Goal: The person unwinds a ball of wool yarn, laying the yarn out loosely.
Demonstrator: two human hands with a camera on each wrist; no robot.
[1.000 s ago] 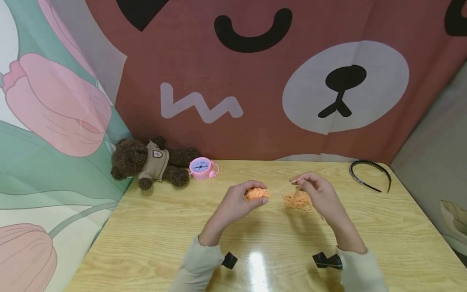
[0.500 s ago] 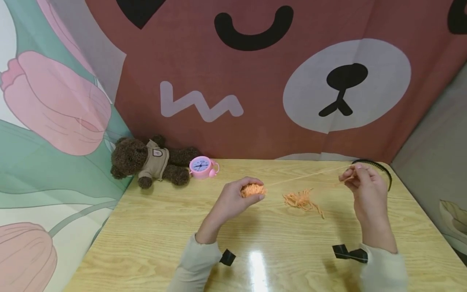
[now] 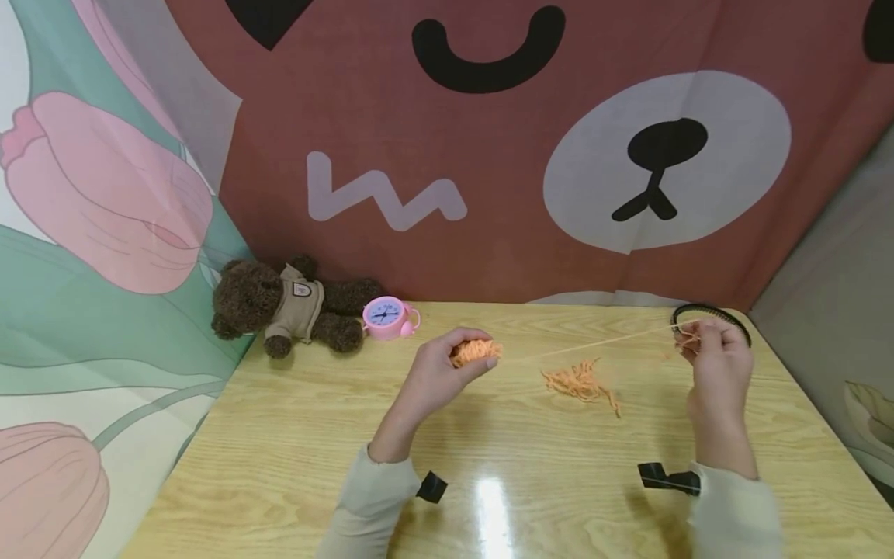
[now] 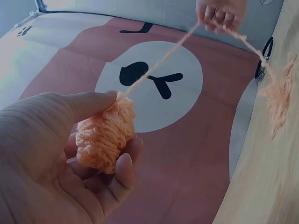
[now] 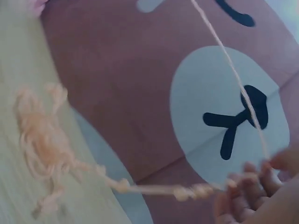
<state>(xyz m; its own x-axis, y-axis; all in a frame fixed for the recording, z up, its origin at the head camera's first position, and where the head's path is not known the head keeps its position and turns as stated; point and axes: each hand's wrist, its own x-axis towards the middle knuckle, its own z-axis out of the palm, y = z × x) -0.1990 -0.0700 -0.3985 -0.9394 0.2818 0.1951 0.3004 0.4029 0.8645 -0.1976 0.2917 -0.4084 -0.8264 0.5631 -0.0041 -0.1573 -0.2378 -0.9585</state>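
Observation:
My left hand (image 3: 434,374) grips a small wound bundle of orange yarn (image 4: 105,135), thumb on top and fingers curled beneath it. From the bundle a single strand (image 3: 594,343) stretches taut across to my right hand (image 3: 722,369), which pinches it between thumb and fingers. Past the right fingers the yarn runs on, kinked, down to a loose tangle of orange yarn (image 3: 580,382) on the table between the hands. In the right wrist view the tangle (image 5: 44,140) looks blurred.
A brown teddy bear (image 3: 296,308) lies at the table's back left, with a pink alarm clock (image 3: 386,318) by its feet. Behind the right hand lies a black headband (image 3: 746,330). A printed bear curtain (image 3: 489,256) hangs along the wooden table's (image 3: 279,466) back edge.
My right hand has moved from beside the tangle out to the right, drawing the strand long and straight. The left hand has shifted slightly left and up, still gripping the bundle.

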